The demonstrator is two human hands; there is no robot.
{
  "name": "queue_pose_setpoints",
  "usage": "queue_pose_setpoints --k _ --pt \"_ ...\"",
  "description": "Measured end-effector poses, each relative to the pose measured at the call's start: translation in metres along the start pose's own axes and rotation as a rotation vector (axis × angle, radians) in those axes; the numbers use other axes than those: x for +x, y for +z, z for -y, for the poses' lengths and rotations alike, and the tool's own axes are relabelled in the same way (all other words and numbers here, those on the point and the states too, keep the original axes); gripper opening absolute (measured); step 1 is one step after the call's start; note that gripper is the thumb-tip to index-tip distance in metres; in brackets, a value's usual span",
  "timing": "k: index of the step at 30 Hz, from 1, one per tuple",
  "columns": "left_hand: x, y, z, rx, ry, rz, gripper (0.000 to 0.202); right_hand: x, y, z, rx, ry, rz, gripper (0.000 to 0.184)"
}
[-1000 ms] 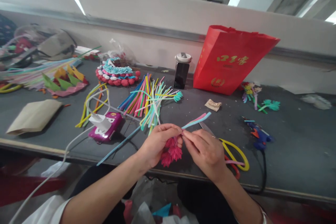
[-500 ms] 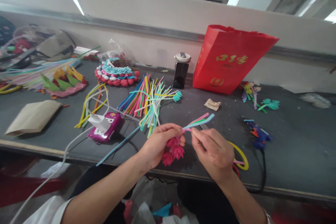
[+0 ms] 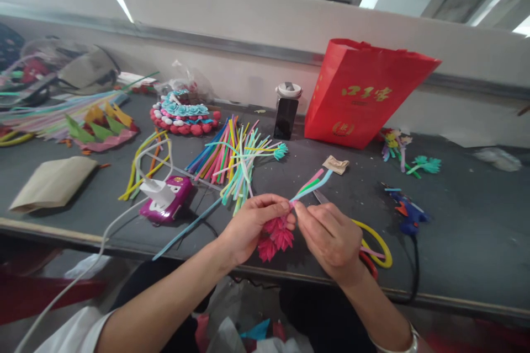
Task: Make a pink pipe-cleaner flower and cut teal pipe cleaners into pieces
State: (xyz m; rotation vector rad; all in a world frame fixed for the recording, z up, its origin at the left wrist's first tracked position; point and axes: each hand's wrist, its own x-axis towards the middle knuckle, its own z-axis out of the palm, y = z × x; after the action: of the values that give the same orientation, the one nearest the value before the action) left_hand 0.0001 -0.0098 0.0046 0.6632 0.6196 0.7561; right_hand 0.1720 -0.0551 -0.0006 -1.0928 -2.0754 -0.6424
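My left hand (image 3: pixel 260 222) is closed around the stems of a bunch of magenta pipe-cleaner flowers (image 3: pixel 276 238), whose heads hang below the fingers. Pink, green and light blue pipe-cleaner stems (image 3: pixel 313 186) stick out of the grip toward the upper right. My right hand (image 3: pixel 329 237) pinches a short pink pipe cleaner (image 3: pixel 293 205) against the stems, close by the left fingertips. Behind the right hand lie scissors, with a blade (image 3: pixel 320 197) and part of a red handle (image 3: pixel 368 265) showing. A yellow pipe cleaner (image 3: pixel 379 234) curves beside that hand.
Coloured pipe cleaners (image 3: pixel 232 160) are heaped mid-table, left of a tumbler (image 3: pixel 289 91) with a phone (image 3: pixel 285 118) against it. A red bag (image 3: pixel 364 94) stands at the back. On the right lies a blue glue gun (image 3: pixel 409 215); a purple power strip (image 3: pixel 168 201) sits left.
My right hand has moved a little left and closer to my left hand, drawing the pink pipe cleaner in around the stems. The stems' free ends have shifted slightly left and up.
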Motion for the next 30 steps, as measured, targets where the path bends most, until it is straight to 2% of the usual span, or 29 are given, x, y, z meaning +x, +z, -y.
queue_pose_setpoints --k 3,7,12,16,18,22,26,28,30 --pt "0.0 -0.001 -0.001 0.017 0.004 -0.001 0.014 -0.002 0.004 -0.003 0.097 0.046 0.007 0.029" --pt "0.001 -0.002 -0.002 0.032 -0.016 0.014 0.014 -0.004 0.007 -0.006 0.256 0.175 0.003 0.026" --pt "0.003 -0.004 -0.001 0.021 -0.038 0.035 0.013 0.001 0.004 -0.003 0.499 0.463 0.028 0.014" --pt "0.003 -0.001 0.0 0.015 -0.072 0.015 0.014 0.004 0.001 0.002 0.58 0.724 0.069 0.008" --pt "0.002 0.001 0.0 0.024 -0.08 0.003 0.014 0.004 0.001 0.005 0.59 0.786 0.073 0.009" --pt "0.001 0.001 0.0 0.051 -0.073 -0.008 0.013 0.004 -0.002 0.007 0.567 0.821 0.057 0.011" --pt "0.001 0.0 0.0 0.045 -0.085 -0.001 0.011 0.004 -0.009 0.004 0.421 0.841 -0.102 0.009" --pt "0.002 -0.001 0.0 0.032 -0.102 0.011 0.011 0.004 -0.011 0.003 0.352 0.768 -0.139 0.007" --pt "0.003 -0.002 0.001 0.01 -0.119 0.027 0.01 0.004 -0.012 0.001 0.335 0.625 -0.094 0.007"
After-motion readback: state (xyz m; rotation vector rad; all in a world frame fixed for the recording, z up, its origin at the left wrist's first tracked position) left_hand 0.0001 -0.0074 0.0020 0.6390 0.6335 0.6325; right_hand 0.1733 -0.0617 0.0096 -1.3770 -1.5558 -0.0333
